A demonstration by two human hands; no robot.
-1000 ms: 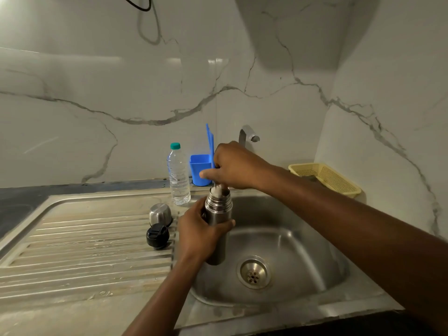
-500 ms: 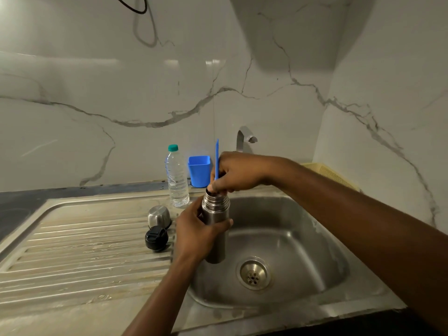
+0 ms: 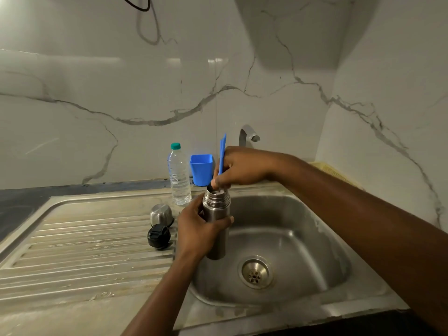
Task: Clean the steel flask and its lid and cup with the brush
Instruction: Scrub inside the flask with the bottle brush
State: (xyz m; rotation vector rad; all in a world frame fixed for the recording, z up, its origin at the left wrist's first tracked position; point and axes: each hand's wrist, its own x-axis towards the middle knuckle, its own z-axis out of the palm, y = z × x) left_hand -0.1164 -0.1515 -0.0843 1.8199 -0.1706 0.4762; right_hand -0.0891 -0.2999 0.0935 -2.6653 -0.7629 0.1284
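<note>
Upright flask (image 3: 216, 247) wrapped by left hand (image 3: 196, 230) fingers (image 3: 225, 220), right hand (image 3: 243, 166) fingers (image 3: 218, 181) pinching blue brush (image 3: 222, 151), bristles seemingly in flask mouth

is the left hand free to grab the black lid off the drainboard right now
Probably not yet: the left hand grips the steel flask while the right hand holds the blue brush in its mouth. The black lid lies close beside it on the drainboard, nothing between, so only the flask hinders.
</note>
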